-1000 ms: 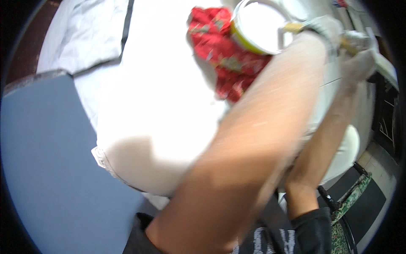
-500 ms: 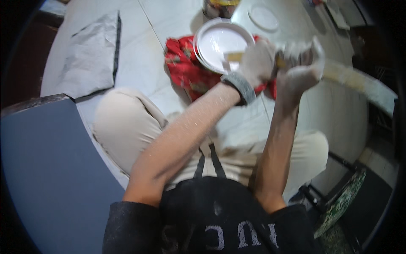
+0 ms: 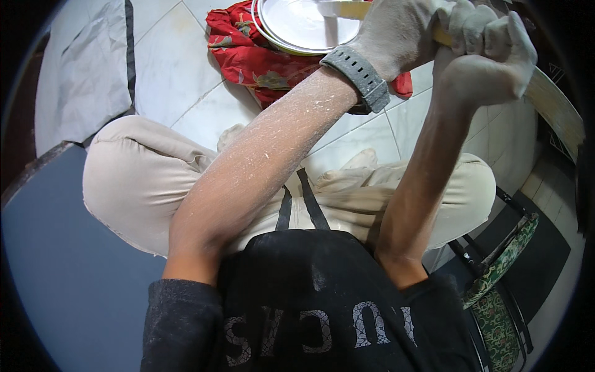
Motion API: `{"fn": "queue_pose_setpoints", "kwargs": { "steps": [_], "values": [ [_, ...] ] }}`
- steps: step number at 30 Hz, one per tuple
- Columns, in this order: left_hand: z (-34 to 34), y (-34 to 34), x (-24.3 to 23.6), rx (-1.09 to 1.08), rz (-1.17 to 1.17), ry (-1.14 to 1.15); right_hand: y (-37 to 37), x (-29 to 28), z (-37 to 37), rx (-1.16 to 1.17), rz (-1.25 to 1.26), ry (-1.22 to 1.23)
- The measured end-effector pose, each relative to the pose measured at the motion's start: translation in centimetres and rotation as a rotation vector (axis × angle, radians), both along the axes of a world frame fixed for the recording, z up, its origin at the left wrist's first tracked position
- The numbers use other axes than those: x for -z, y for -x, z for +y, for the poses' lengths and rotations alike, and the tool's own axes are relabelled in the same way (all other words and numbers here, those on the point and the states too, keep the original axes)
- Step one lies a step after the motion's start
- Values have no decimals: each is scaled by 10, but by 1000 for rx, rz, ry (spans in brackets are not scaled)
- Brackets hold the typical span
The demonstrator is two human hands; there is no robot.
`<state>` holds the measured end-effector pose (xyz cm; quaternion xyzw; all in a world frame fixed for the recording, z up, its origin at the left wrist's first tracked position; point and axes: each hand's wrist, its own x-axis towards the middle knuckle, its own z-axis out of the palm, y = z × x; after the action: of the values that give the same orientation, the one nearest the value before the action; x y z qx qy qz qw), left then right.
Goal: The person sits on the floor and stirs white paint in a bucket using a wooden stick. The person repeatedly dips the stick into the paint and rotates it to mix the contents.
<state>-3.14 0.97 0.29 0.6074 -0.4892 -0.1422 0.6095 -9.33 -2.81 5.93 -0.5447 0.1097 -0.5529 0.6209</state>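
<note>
Both my hands, coated in pale dust, are up at the top right, close together. My left hand (image 3: 400, 34), with a grey watch strap (image 3: 356, 74) on its wrist, closes round a flat yellow stick (image 3: 354, 9). The stick's pale end reaches over a round white tub (image 3: 291, 28); I cannot make out what tool it is. Beside it, my right hand (image 3: 486, 62) makes a fist with knuckles up, and a bit of the yellow stick shows between the two hands. Under the tub lies a red flowered cloth (image 3: 248, 65).
A grey sheet (image 3: 87, 80) with a dark edge lies at the far left, above a blue-grey padded surface (image 3: 68, 260). My crossed legs in beige trousers (image 3: 142, 167) rest on the tiled floor (image 3: 173, 62). A pale plank (image 3: 555, 102) and a green-patterned chair (image 3: 502, 273) stand right.
My view has shifted, so the tub and cloth sit higher in it. My hands appear higher and further right, still on the stick. The jar and white lid beyond have left the view.
</note>
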Motion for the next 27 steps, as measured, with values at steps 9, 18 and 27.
{"fn": "queue_pose_setpoints", "kwargs": {
  "steps": [9, 18, 27],
  "values": [
    [7, -1, 16, -138, -323, -268, -7, 6, 4, 2, 183, -129],
    [17, 2, -19, -103, -162, -184, 2, -9, 5, -60, -41, -195],
    [2, 8, -29, -141, -207, 195, 15, -29, 14, -9, 7, 46]
  ]
}}
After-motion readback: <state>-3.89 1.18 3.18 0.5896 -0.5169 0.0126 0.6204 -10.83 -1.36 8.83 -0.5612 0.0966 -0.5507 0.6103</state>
